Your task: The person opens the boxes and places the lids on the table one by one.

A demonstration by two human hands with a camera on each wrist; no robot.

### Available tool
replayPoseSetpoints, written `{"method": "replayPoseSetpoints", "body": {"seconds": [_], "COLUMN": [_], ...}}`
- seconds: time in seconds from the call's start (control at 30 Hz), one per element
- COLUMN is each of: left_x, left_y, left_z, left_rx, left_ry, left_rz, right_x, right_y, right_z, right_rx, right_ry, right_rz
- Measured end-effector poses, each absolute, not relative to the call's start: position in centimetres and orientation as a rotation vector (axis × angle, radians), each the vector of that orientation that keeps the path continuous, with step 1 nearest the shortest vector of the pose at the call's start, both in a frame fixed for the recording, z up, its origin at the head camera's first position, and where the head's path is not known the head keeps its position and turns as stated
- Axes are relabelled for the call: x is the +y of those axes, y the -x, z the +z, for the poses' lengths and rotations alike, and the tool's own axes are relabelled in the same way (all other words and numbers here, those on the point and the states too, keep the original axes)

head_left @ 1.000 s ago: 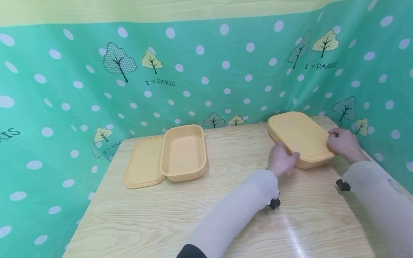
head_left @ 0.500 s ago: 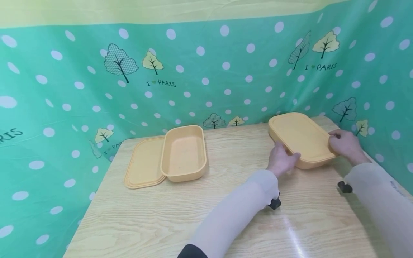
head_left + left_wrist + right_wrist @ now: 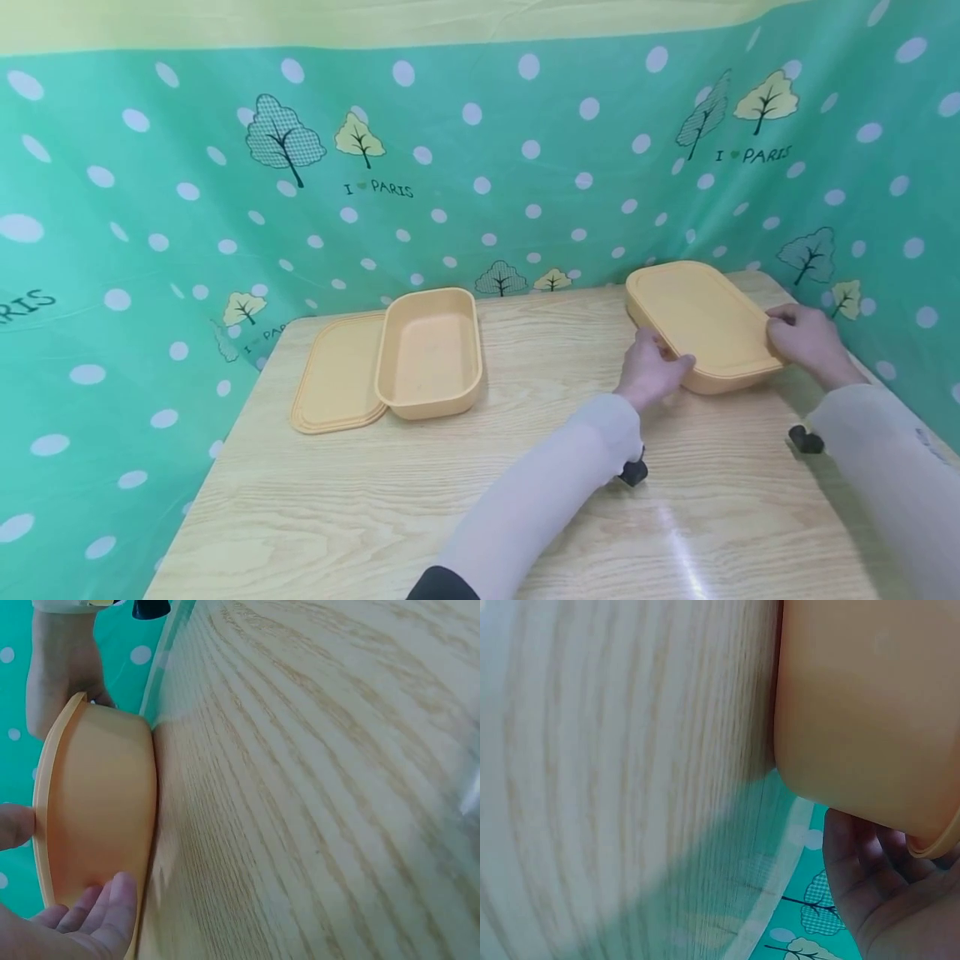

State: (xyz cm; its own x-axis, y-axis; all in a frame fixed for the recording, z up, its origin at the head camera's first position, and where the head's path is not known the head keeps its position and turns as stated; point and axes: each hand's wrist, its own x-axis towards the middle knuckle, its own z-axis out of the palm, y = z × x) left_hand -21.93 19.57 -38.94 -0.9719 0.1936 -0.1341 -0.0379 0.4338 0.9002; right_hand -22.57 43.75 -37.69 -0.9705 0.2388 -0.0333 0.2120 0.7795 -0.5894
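At the right rear of the table sits an orange-yellow container (image 3: 716, 383), a rounded rectangle with a flat lid (image 3: 697, 312) over its top. My left hand (image 3: 651, 369) holds its near left side; in the left wrist view the fingers (image 3: 112, 911) lie along the wall and the thumb is at the lid's edge. On the opposite side my right hand (image 3: 808, 337) grips the lid's rim, and in the right wrist view its fingers (image 3: 844, 844) reach against the container's wall (image 3: 870, 727). The base rests on the wooden table (image 3: 300, 787).
Further left stands a matching open container (image 3: 427, 354) with nothing inside. Its flat lid (image 3: 337, 375) lies beside it, partly under that container's left edge. A green dotted curtain (image 3: 450, 167) hangs right behind the table and along both sides.
Both hands keep their hold on the lidded container, which stays in place. The head view shifts slightly; the open container and loose lid have not moved.
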Motion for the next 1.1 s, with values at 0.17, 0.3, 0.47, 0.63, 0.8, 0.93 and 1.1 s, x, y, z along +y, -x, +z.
{"method": "replayPoseSetpoints", "body": {"seconds": [0.17,0.3,0.47,0.63,0.8,0.93,1.1], "left_x": [19.2,18.9,18.4,18.1,17.5,17.2,17.1], "left_y": [22.3,22.5,22.7,23.0,23.2,23.3,23.3], "left_z": [-39.1,-39.2,-39.4,-39.4,-39.2,-39.3,-39.4], "left_rx": [2.447,2.429,2.431,2.452,2.453,2.437,2.42], "left_ry": [-0.134,-0.153,-0.168,-0.156,-0.142,-0.137,-0.139], "left_rz": [1.581,1.609,1.619,1.606,1.61,1.626,1.645], "right_x": [43.6,43.6,43.2,42.6,42.0,41.7,41.6], "right_y": [22.6,22.7,22.5,22.5,22.8,22.9,22.6], "right_z": [-37.8,-38.0,-37.9,-37.8,-37.8,-37.9,-37.9], "right_rx": [-2.931,-2.931,-2.923,-2.902,-2.905,-2.91,-2.926], "right_ry": [0.397,0.377,0.315,0.284,0.275,0.278,0.272], "right_rz": [0.992,0.999,1.008,1.019,1.027,1.031,1.03]}}
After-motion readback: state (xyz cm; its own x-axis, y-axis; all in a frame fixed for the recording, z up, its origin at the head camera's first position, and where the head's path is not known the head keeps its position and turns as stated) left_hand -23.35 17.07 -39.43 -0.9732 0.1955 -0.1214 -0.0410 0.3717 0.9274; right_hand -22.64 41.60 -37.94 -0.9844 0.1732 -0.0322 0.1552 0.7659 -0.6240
